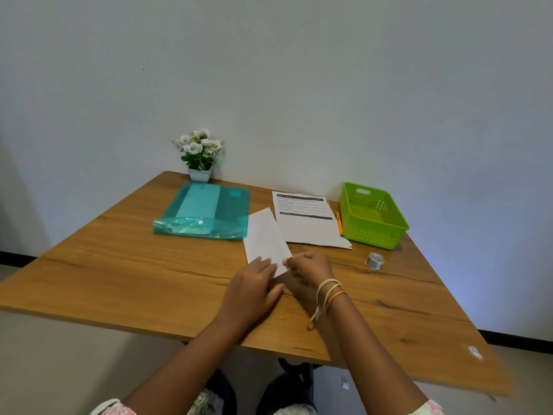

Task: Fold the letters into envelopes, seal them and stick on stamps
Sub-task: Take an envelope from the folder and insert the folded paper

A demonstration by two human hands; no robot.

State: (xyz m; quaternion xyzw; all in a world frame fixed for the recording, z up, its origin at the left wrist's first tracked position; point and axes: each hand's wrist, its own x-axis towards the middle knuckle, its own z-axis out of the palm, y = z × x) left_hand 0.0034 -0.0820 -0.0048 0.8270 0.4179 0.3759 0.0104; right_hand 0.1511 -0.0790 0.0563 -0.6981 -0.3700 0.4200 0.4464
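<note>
A white folded letter or envelope (264,239) lies on the wooden table (134,265), its near end under my hands. My left hand (254,284) lies flat on that near end, fingers straight, pressing it down. My right hand (308,269) pinches the near right corner of the white paper with curled fingers. A stack of printed letters (305,220) lies just behind, to the right. A small roll of patterned tape (375,260) stands on the table at the right.
A teal plastic document folder (206,211) lies at the back left, with a small potted flower (200,154) behind it by the wall. A green plastic basket (372,215) sits at the back right, an orange pen (339,223) beside it.
</note>
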